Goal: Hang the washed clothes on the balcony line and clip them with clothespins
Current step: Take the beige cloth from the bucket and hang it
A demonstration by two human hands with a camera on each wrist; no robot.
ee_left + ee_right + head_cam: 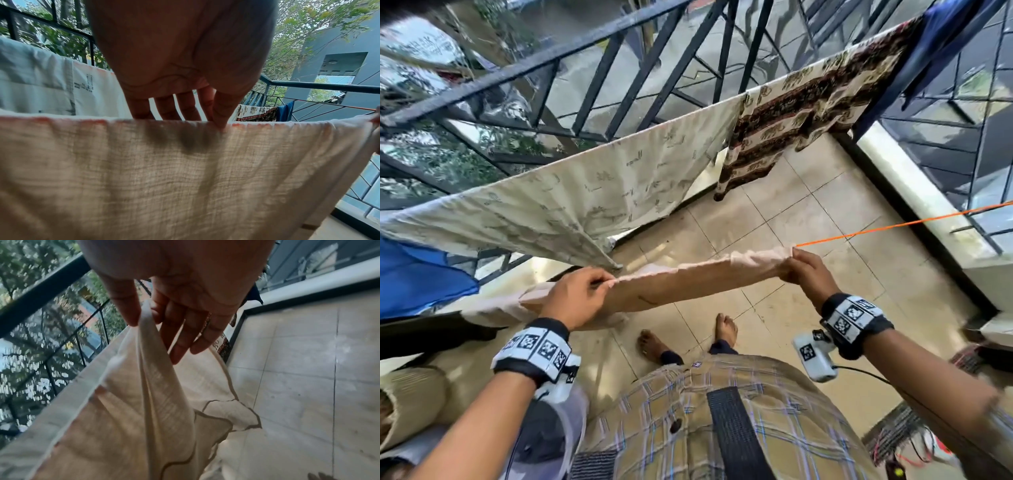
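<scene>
The orange line [893, 226] is running under the beige cloth [688, 277] and staying hidden there, and in the left wrist view the left hand's [185, 65] fingertips [141, 112] are disappearing behind the cloth's top fold, showing only as dark shadows through the weave. In the right wrist view the right hand's [185, 296] wrist is being cut off by the top edge, and the railing [41, 296] with the trees beyond is smearing into blur. No clothespin is being made out on any hanging cloth at this size.
</scene>
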